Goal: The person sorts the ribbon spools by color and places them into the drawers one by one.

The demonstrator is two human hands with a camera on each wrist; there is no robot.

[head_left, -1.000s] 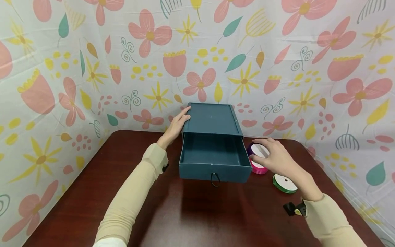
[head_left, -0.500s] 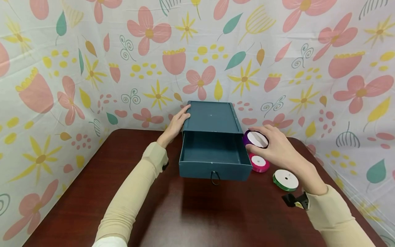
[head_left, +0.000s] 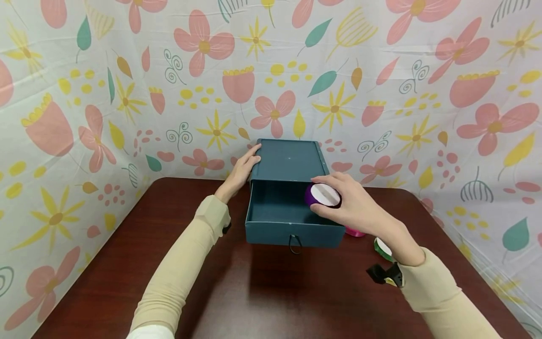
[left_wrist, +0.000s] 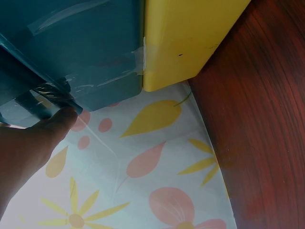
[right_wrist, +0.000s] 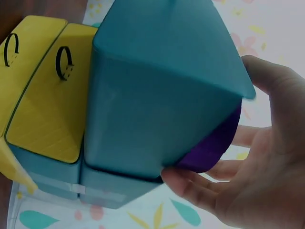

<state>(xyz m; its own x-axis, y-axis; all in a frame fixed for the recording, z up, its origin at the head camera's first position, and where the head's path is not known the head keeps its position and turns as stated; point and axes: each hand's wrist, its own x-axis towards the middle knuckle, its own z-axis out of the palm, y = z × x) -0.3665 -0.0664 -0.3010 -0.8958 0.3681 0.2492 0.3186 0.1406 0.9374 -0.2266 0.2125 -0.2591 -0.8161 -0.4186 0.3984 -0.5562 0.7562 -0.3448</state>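
My right hand (head_left: 355, 202) grips a purple ribbon spool (head_left: 325, 194) with a white top, thumb and fingers around its sides. The spool is over the right part of the pulled-out blue drawer (head_left: 275, 234), whose visible floor is bare. In the right wrist view, the drawer's side covers part of the purple spool (right_wrist: 217, 145). My left hand (head_left: 240, 174) rests against the upper left side of the blue drawer box (head_left: 290, 160), fingers extended along it; the left wrist view shows the thumb on its edge.
A pink ribbon spool (head_left: 354, 232) and a green ribbon spool (head_left: 383, 249) lie on the dark wooden table (head_left: 190, 292), right of the box, partly hidden. Yellow drawers (right_wrist: 50, 102) with black loop handles sit beneath the blue one. A floral cloth (head_left: 211, 117) hangs behind.
My right hand reached the purple spool, took hold of it, lifted it and carried it left over the drawer. My left hand has stayed on the box.
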